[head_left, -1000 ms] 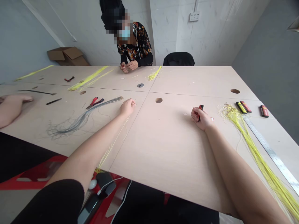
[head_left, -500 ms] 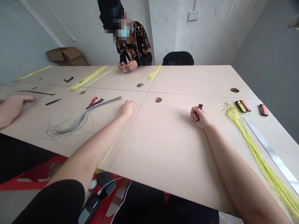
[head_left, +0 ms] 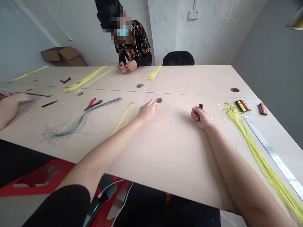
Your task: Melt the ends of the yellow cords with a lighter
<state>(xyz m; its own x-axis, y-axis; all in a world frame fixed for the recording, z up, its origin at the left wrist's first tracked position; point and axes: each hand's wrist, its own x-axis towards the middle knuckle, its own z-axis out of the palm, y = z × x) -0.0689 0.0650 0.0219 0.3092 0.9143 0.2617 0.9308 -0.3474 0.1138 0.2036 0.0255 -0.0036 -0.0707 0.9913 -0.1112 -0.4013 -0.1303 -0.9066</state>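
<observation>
My left hand [head_left: 148,110] is over the table beside a round hole, fingertips pinched together. Something small and pale shows at the fingertips, too fine to make out. Left of that hand lies a small bundle of yellow threads [head_left: 126,113], apart from it. My right hand [head_left: 200,117] rests on the table, its fingers wrapped round a black and red lighter [head_left: 200,108] held upright. A small white and red slip [head_left: 212,118] lies just beside the right wrist. To the right spreads a long bundle of yellow threads [head_left: 248,142], knotted at its far end.
A metal ruler [head_left: 270,149] and several lighters [head_left: 240,106] lie at the right. On the left are grey threads [head_left: 82,118], red-handled pliers [head_left: 92,103] and black tweezers [head_left: 49,103]. A person [head_left: 133,47] works across the table; another person's arm [head_left: 14,105] reaches in at left.
My left hand has moved right, away from the small yellow thread bundle, to beside the hole. My right hand keeps the lighter in place. The view has shifted slightly.
</observation>
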